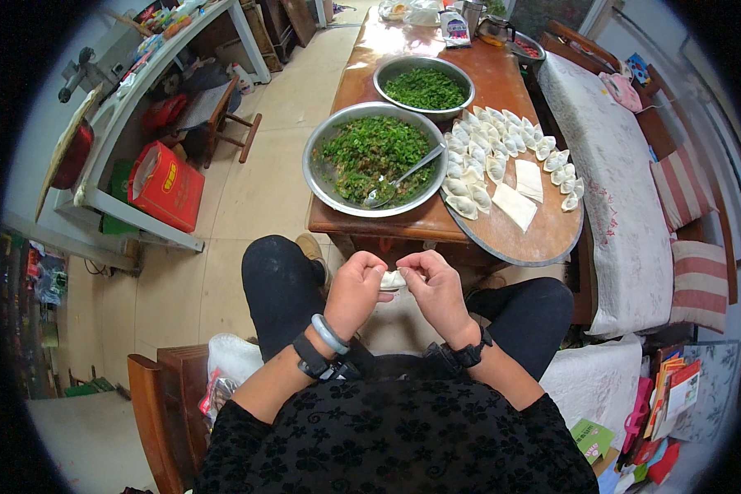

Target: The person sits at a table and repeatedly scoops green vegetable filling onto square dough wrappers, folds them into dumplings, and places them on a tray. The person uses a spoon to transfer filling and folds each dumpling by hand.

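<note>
Between my left hand (359, 284) and my right hand (431, 281) a white dumpling (393, 280) is pinched by the fingers of both, above my lap. Beyond them on the wooden table stands a steel bowl (313, 179) of chopped green and brown filling (370, 148), with a metal spoon (415, 170) in it. A second steel bowl (468, 102) behind it holds chopped greens (425, 88). To the right, a round board (519, 242) carries many folded dumplings (496, 167) and two stacks of flat wrappers (514, 206).
The wooden table (370, 223) has a glass pot (496, 32) and a white packet (456, 29) at its far end. A cloth-covered bench (599, 185) with striped cushions (699, 278) runs along the right. At left are a red bag (171, 194) and a wooden stool (221, 117).
</note>
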`<state>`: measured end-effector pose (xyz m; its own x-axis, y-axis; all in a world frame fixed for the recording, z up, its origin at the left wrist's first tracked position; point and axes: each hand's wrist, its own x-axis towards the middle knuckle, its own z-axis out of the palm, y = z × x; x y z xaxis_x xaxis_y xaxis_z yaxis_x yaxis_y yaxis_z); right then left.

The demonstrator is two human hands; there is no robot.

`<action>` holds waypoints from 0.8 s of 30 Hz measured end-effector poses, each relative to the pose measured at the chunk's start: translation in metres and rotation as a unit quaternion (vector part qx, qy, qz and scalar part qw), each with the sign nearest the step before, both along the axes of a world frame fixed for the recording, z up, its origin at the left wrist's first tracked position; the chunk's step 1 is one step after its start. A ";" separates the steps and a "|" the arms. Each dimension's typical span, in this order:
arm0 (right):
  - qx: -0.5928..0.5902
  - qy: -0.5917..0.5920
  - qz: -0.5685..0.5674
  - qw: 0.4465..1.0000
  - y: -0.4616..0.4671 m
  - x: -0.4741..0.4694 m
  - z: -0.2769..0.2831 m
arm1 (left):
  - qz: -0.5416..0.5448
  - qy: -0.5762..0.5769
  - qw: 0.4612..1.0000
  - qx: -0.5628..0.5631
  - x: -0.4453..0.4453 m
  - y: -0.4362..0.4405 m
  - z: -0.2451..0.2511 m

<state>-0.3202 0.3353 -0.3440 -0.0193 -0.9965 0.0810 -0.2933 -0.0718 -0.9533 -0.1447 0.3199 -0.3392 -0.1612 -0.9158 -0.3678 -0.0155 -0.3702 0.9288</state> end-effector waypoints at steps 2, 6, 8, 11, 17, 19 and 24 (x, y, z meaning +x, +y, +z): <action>-0.031 0.045 0.021 0.998 0.001 -0.002 0.003 | -0.046 -0.085 0.994 -0.048 0.003 0.001 0.004; -0.043 0.081 0.043 0.995 0.002 -0.002 0.005 | -0.081 -0.150 0.980 -0.100 0.002 0.004 0.010; -0.040 0.091 0.049 0.994 0.003 -0.001 0.007 | -0.102 -0.195 0.956 -0.192 0.002 0.005 0.011; -0.048 0.121 0.072 0.989 0.004 -0.002 0.012 | -0.124 -0.232 0.933 -0.246 0.001 0.005 0.011; -0.021 0.098 0.098 0.990 0.009 -0.005 0.022 | -0.124 -0.273 0.910 -0.286 0.001 0.005 0.012; 0.006 0.055 0.051 0.997 0.012 -0.005 0.021 | -0.102 -0.240 0.934 -0.244 0.001 0.005 0.014; 0.322 -0.325 0.065 0.887 0.003 -0.006 0.010 | -0.079 -0.202 0.966 -0.140 0.004 0.001 0.013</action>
